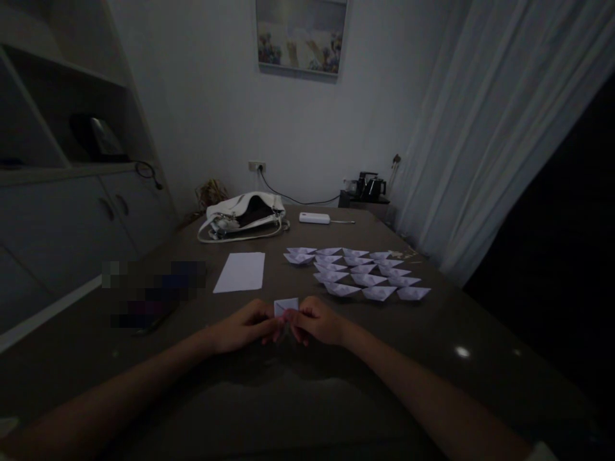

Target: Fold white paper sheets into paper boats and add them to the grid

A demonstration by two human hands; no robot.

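A small folded piece of white paper [287,305] is held up between both hands, above the near part of the table. My left hand [257,324] pinches its left side, with the thumb toward the middle. On its right side my right hand [314,320] is closed, the thumb pressing on the paper's lower front. The fingers cover the paper's lower part. Beyond and to the right, several white folded paper boats [368,279] stand in rows. A stack of white paper sheets [240,272] lies flat beyond my left hand.
On the dark table [384,358], a white handbag [245,214] lies open at the far left. A white power strip or similar device [314,218] with a short cord lies at the far edge. A blurred-out object [154,291] lies left. A curtain [461,128] hangs on the right.
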